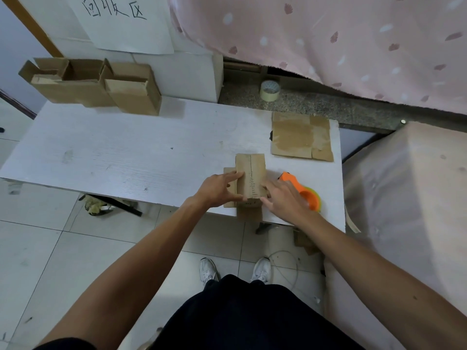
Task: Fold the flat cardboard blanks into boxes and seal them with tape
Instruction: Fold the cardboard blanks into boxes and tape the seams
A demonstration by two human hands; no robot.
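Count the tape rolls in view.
2. One loose roll sits on the stone ledge behind the table; one is in the orange dispenser on the table, beside the right hand. Others may be hidden.

Box (pixel 252 170), 6 o'clock on tabletop (pixel 113 152): its 9 o'clock flap is partly covered by the left hand (pixel 217 189), its 3 o'clock wall by the right hand (pixel 283 198). Fingertip contact beneath both palms not resolvable. Printed column along the top seam too small to read.

Tape dispenser (pixel 309 198), 3 o'clock of box: middle hidden behind the right hand; roll mostly out of sight.

Paper sign (pixel 121 24), 11 o'clock: cut off by the top edge.

Dark object (pixel 101 205) under the tabletop, 8 o'clock: mostly hidden, unidentifiable.

Cardboard scraps (pixel 303 241) on floor, 5 o'clock: partly behind the tabletop's near edge and the right forearm.
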